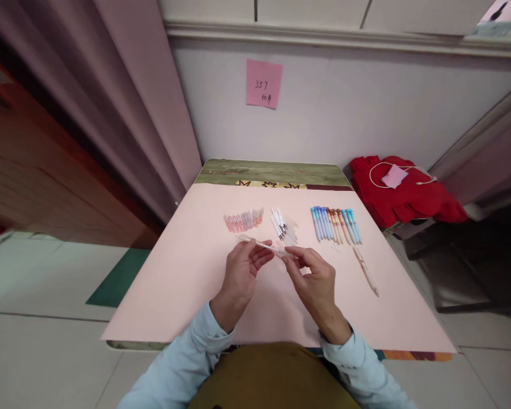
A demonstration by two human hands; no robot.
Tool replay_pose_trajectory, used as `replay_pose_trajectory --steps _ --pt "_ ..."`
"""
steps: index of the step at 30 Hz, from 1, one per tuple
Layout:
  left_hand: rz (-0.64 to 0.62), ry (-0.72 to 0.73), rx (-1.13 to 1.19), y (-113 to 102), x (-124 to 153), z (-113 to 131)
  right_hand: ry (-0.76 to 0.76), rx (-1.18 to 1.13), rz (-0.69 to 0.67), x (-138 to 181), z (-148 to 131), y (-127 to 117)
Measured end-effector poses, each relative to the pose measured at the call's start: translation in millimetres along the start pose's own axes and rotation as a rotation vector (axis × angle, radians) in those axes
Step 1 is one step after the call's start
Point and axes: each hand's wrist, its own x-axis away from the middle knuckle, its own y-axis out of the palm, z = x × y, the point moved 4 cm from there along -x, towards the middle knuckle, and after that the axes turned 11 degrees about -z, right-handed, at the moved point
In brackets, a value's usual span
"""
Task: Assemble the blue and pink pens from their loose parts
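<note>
Above the near middle of the table, my left hand is closed in a pinch on a slim whitish pen part. My right hand pinches a pale translucent pen piece at the right end of that part. The two pieces meet or overlap between the hands; whether they are joined I cannot tell. Just beyond my fingers lie a row of clear pinkish pen barrels, several white refills with dark ends and small clear pieces.
Capped blue, brown and light-blue pens lie in a row at the right. Nearer stands apart a single cream pen. Pale pink paper covers the table. Red cloth with a white cable sits beyond the right edge; a curtain hangs left.
</note>
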Motion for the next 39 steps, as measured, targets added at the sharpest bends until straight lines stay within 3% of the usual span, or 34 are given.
replay_pose_trajectory --steps 14,39 --pt "-0.027 0.014 -0.028 11 5 2 0.051 -0.083 0.071 -2 4 5" --pt "-0.032 -0.03 -0.018 -3 -3 3 0.008 -0.086 0.054 -5 1 13"
